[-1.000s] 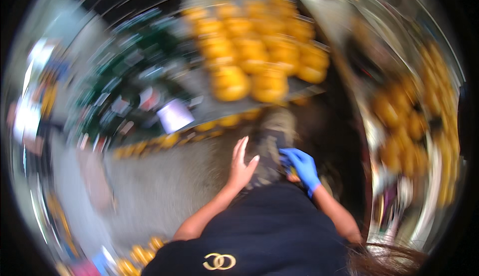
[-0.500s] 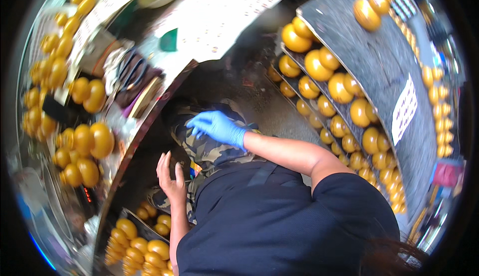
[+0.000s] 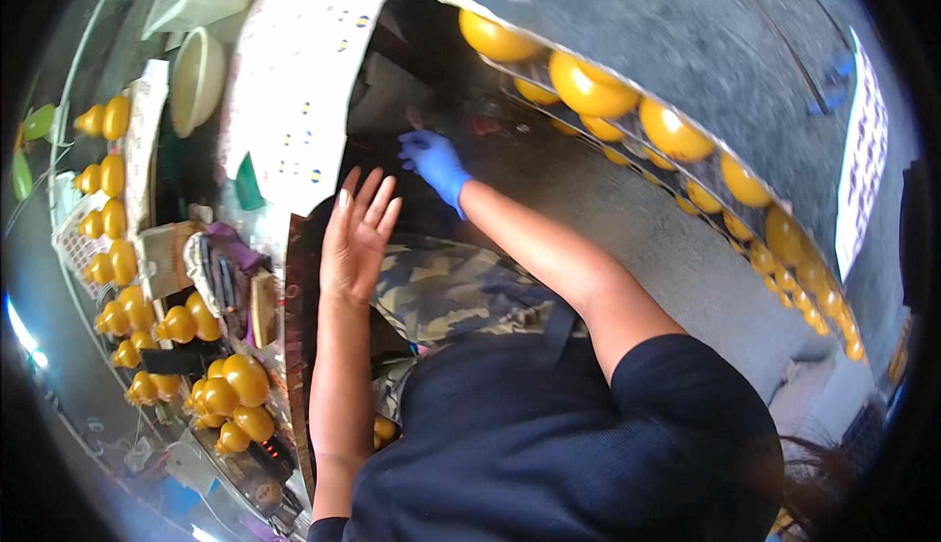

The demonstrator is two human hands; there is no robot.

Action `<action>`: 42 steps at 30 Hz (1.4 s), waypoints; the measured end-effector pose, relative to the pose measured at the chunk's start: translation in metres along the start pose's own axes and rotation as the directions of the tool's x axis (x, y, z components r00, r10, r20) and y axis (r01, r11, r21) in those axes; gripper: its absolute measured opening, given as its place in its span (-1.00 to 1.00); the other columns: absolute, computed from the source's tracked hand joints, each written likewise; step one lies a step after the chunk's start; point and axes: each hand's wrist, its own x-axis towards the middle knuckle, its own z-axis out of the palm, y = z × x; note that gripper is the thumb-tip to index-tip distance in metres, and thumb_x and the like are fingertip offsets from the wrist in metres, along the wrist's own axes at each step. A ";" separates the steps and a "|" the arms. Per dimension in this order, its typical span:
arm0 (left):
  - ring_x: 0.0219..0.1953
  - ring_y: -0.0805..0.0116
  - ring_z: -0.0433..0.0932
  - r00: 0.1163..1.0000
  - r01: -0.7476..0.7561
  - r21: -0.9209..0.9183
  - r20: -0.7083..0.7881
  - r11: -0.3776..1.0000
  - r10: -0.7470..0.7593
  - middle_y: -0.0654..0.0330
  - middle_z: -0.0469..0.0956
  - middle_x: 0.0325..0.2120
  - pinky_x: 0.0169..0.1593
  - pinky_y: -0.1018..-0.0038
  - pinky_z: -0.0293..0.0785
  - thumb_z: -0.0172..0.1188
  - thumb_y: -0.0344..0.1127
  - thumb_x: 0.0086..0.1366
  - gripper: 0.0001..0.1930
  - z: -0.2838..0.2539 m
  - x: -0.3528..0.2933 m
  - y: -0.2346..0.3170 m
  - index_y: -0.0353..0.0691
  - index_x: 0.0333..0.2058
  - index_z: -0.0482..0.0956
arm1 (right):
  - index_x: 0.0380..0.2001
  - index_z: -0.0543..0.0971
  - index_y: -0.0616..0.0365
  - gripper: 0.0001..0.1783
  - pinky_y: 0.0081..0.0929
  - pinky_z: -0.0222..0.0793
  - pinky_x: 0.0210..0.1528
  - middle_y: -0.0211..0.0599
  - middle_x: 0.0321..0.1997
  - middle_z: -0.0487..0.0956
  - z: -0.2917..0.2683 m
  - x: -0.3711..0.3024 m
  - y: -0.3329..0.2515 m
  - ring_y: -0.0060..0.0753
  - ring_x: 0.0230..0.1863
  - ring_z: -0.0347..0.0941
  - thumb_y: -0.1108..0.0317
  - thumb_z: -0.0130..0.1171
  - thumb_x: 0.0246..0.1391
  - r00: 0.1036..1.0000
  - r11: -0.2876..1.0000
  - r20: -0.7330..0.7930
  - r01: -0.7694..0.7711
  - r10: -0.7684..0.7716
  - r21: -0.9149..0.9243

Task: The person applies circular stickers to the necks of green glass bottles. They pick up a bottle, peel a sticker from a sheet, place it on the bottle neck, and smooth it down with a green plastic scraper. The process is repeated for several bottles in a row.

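While the view tilts steeply down, the left hand is up in front of the person, bare, palm turned inward and fingers spread wide, holding nothing. It hovers just beside the edge of the white sheet dotted with small marks that runs along the left counter, not clearly touching it. Over on the other side, the right hand in its blue glove stretches forward, arm bare to the dark sleeve, fingers loosely curled and pointing toward the dark gap ahead. Whether it pinches anything between the fingertips, I cannot tell; the spot is dim and slightly blurred.

Below both arms sits camouflage-patterned cloth, covering the person's lap, with the dark top filling the lower frame.

To the right, a grey slanted shelf curves across the top, and a long row of yellow gourd-shaped pieces hangs along its lower edge, running away toward the right rim. The gloved hand is near that row but apart from it.

On the left, more yellow gourds cluster on a cluttered counter, well apart from the bare hand. A pale bowl lies near the top left, beside the white sheet, with a small cardboard box lower down among the clutter
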 end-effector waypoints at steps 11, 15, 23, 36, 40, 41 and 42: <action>0.30 0.19 0.20 0.930 -0.365 -0.275 -0.155 0.890 0.334 0.10 0.28 0.23 0.30 0.25 0.22 -0.23 -0.23 0.46 -0.58 0.020 0.055 0.112 -0.31 0.19 0.26 | -0.10 0.53 0.24 -0.74 -0.52 0.48 -0.33 -0.26 -0.32 0.59 -0.006 0.022 0.002 -0.48 -0.33 0.51 0.41 0.08 0.15 0.991 0.987 0.019 -0.128 0.130 -0.100; 0.36 0.17 0.07 0.936 -0.258 -0.403 0.122 0.878 0.331 0.10 0.19 0.28 0.32 0.17 0.16 -0.23 -0.25 0.46 -0.56 -0.013 0.068 0.129 -0.28 0.24 0.20 | -0.08 0.53 0.18 -0.67 -0.36 0.47 -0.18 -0.13 -0.17 0.60 0.005 0.050 0.028 -0.29 -0.23 0.55 0.32 0.16 0.07 0.986 0.915 -0.056 0.126 -0.159 -0.383; 0.34 0.20 0.11 0.961 -0.244 -0.292 0.058 0.925 0.272 0.20 0.17 0.30 0.29 0.21 0.19 -0.22 -0.19 0.46 -0.53 0.001 0.062 0.111 -0.18 0.28 0.17 | -0.05 0.53 0.13 -0.63 -0.26 0.26 0.16 -0.11 0.06 0.51 0.079 0.105 -0.019 -0.05 0.10 0.39 0.31 0.09 0.03 0.925 0.083 0.344 0.360 -0.160 -0.929; 0.36 0.25 0.09 0.963 -0.241 -0.256 0.057 0.936 0.263 0.18 0.12 0.32 0.28 0.24 0.20 -0.23 -0.19 0.47 -0.52 -0.001 0.056 0.117 -0.18 0.30 0.11 | -0.20 0.62 0.11 -0.74 -0.32 0.33 -0.01 -0.15 -0.04 0.57 0.072 0.121 -0.016 -0.10 -0.02 0.47 0.39 -0.02 0.11 0.587 -0.505 0.809 0.688 -0.036 -0.521; 0.36 0.26 0.08 0.962 -0.238 -0.242 0.076 0.941 0.263 0.18 0.10 0.33 0.28 0.24 0.20 -0.24 -0.19 0.47 -0.51 -0.002 0.063 0.117 -0.18 0.31 0.09 | -0.36 0.66 0.11 -0.79 -0.34 0.38 -0.13 -0.19 -0.20 0.60 0.063 0.119 0.013 -0.15 -0.14 0.53 0.42 0.03 0.03 0.595 -0.405 0.800 0.750 0.069 -0.523; 0.36 0.25 0.08 0.961 -0.238 -0.234 0.085 0.943 0.264 0.18 0.10 0.33 0.29 0.24 0.20 -0.24 -0.19 0.47 -0.51 -0.001 0.064 0.118 -0.19 0.31 0.09 | -0.41 0.66 0.11 -0.81 -0.33 0.38 -0.18 -0.22 -0.29 0.61 0.051 0.121 0.025 -0.16 -0.20 0.54 0.43 0.05 -0.01 0.554 -0.369 0.832 0.768 -0.025 -0.523; 0.36 0.25 0.08 0.960 -0.236 -0.228 0.096 0.945 0.263 0.17 0.11 0.33 0.29 0.24 0.19 -0.23 -0.19 0.46 -0.51 0.000 0.066 0.120 -0.19 0.31 0.10 | -0.46 0.66 0.11 -0.83 -0.32 0.38 -0.23 -0.25 -0.38 0.61 0.039 0.121 0.032 -0.18 -0.27 0.56 0.44 0.06 -0.05 0.512 -0.335 0.850 0.786 -0.120 -0.520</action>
